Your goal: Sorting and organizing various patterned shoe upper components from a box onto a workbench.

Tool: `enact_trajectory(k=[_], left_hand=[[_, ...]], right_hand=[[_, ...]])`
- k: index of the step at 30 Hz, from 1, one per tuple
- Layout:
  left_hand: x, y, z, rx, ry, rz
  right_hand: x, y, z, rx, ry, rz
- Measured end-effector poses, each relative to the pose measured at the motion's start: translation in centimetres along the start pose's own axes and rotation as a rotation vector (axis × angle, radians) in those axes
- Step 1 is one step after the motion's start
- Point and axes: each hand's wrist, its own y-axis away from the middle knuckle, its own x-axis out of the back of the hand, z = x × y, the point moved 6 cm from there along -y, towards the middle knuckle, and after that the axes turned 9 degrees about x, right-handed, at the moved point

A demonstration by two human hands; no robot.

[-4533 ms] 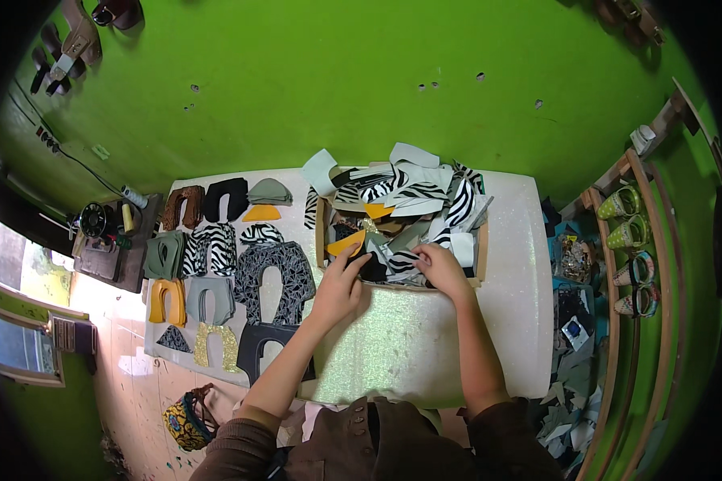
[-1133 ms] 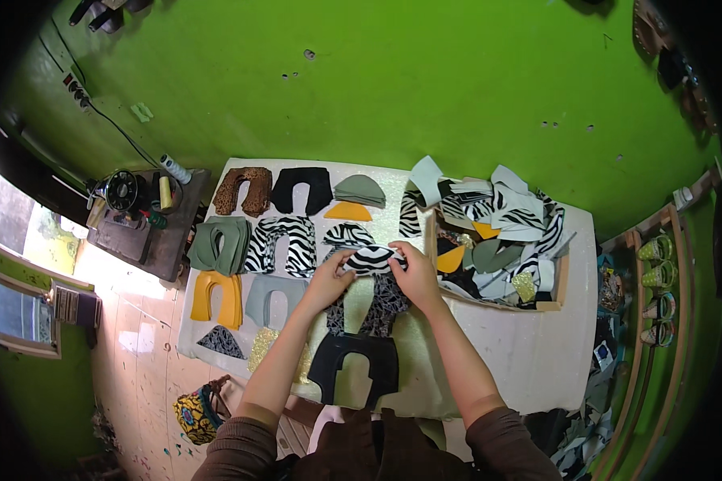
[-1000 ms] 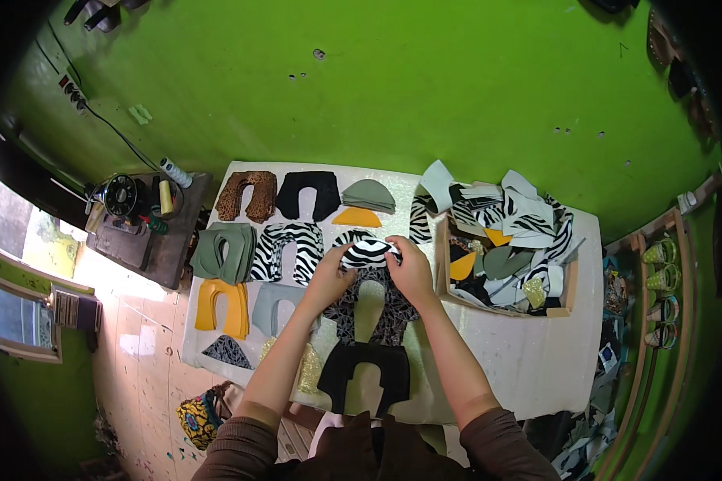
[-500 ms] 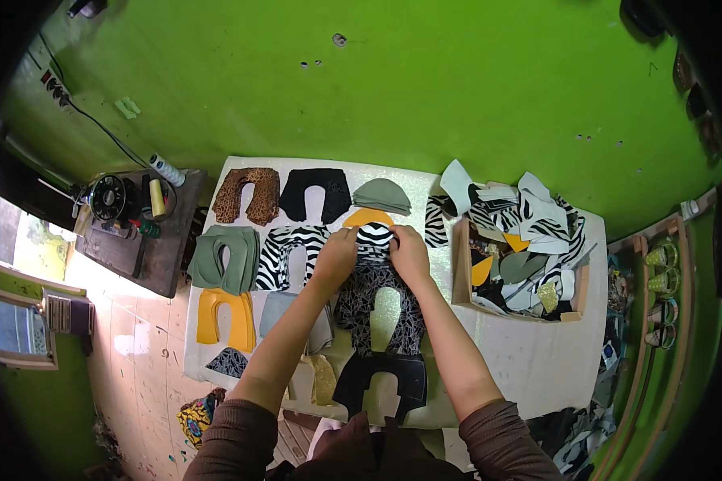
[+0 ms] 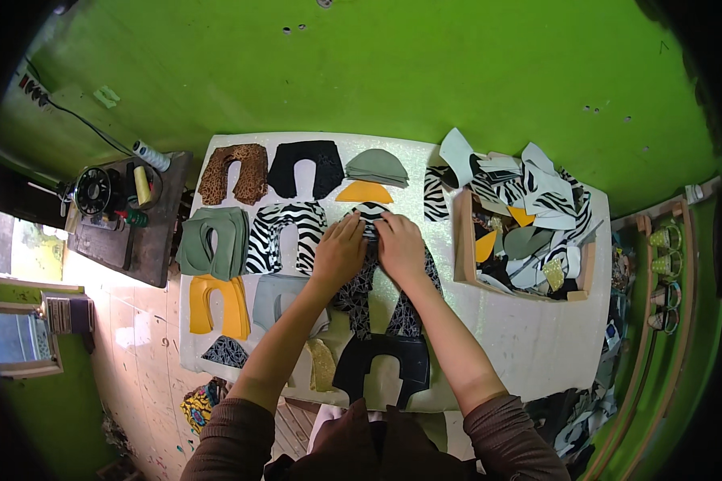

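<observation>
My left hand (image 5: 338,252) and my right hand (image 5: 402,247) lie side by side with fingers flat on a small zebra-print piece (image 5: 370,210), mostly covered by them. Just beyond it are a yellow half-moon piece (image 5: 365,192) and a stack of grey-green half-moon pieces (image 5: 377,168). Under my wrists sits a black U-shaped piece with pale lines (image 5: 354,300), partly hidden. Nearer to me is a plain black U-shaped piece (image 5: 347,367). Left of my left hand lies a stack of zebra-print U-shaped pieces (image 5: 266,240).
On the white table (image 5: 521,345) are leopard (image 5: 251,172), black (image 5: 322,152), green (image 5: 231,248), yellow (image 5: 237,309) and grey (image 5: 266,298) U-shaped stacks. A cardboard box (image 5: 463,240) of scraps stands right. A dark side table (image 5: 160,248) holds thread spools. Shoes hang on a rack (image 5: 682,321).
My fingers have gone from gripping the zebra-print piece by its sides to lying flat over it. That piece has come closer to me, off the yellow half-moon. The view has shifted slightly.
</observation>
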Motion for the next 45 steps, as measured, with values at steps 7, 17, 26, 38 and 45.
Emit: enact_trajectory(k=[7,17,26,38,45], left_hand=[[-0.5,-0.1,0.9,-0.008,-0.038,0.0],[5.7,-1.0,11.6,-0.069,0.147,0.118],[2.9,-3.7,25.8,-0.231,0.421,0.117],[-10.4,-6.2,33.3,0.082,0.422,-0.365],[-11.5,-6.8,34.5,0.088,0.416,-0.298]], right_hand=[[-0.5,1.0,0.7,-0.028,-0.044,0.029],[9.4,3.2,-0.1,-0.004,-0.314,0.254],[20.0,8.6,10.1,-0.03,-0.127,0.246],[22.7,17.1,24.9,-0.698,0.415,-0.258],[21.9,17.9,26.1,-0.651,-0.063,-0.083]])
